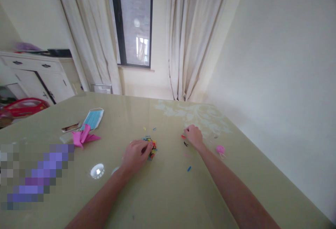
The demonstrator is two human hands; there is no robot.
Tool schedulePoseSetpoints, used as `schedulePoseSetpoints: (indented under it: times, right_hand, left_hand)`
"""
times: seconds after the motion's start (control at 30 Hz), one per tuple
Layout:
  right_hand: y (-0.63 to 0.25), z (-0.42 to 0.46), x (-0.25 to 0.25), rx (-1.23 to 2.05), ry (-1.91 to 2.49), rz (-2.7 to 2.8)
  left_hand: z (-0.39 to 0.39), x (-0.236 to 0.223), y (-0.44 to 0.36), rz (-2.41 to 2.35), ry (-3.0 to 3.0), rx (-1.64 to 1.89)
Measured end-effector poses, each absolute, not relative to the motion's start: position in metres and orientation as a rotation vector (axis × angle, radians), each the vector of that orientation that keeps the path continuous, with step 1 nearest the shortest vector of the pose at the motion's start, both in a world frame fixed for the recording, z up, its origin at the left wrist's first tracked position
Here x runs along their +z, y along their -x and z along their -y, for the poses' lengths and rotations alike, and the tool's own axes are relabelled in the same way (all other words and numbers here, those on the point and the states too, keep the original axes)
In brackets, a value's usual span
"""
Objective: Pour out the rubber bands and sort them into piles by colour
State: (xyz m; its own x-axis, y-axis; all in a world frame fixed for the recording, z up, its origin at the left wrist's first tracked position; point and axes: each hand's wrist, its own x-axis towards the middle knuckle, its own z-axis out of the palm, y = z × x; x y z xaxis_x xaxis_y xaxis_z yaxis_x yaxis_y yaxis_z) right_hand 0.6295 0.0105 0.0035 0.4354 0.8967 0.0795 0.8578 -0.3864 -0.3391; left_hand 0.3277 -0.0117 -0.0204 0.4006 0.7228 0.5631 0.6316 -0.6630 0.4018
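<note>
A small heap of thin multicoloured pieces [152, 149], which look like little rubber bands, lies in the middle of the table. My left hand [136, 153] rests at the heap's left side, fingers curled and pressed together at its edge; what they pinch is hidden. To the right, my right hand [193, 136] is closed just above the table, with its fingertips hidden. Close by it lie a red piece [183, 137] and black pieces [186, 144]. Nearer to me are a faint pink piece [186, 155] and a blue piece [189, 168].
On the pale green glossy table [165, 197], a pink bundle [220, 150] lies right of my right forearm. At left are a blue face mask [93, 119], a crumpled pink piece [84, 136] and a blurred-out purple area [42, 176]. A wall borders the right edge.
</note>
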Motion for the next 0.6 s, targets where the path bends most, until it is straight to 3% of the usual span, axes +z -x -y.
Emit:
schedulePoseSetpoints:
  times: [0.13, 0.37, 0.6]
  right_hand:
    - [-0.601, 0.007, 0.012, 0.144, 2.212, 1.726]
    - [-0.544, 0.041, -0.001, 0.336, 1.549, 2.398]
    - [-0.533, 0.040, -0.009, 0.343, 1.581, 2.420]
  left_hand:
    - [0.012, -0.024, -0.328, -1.230, -2.538, 1.104]
    - [0.013, -0.024, -0.328, -1.229, -2.503, 1.101]
    - [0.012, -0.019, -0.328, -1.235, -2.477, 1.146]
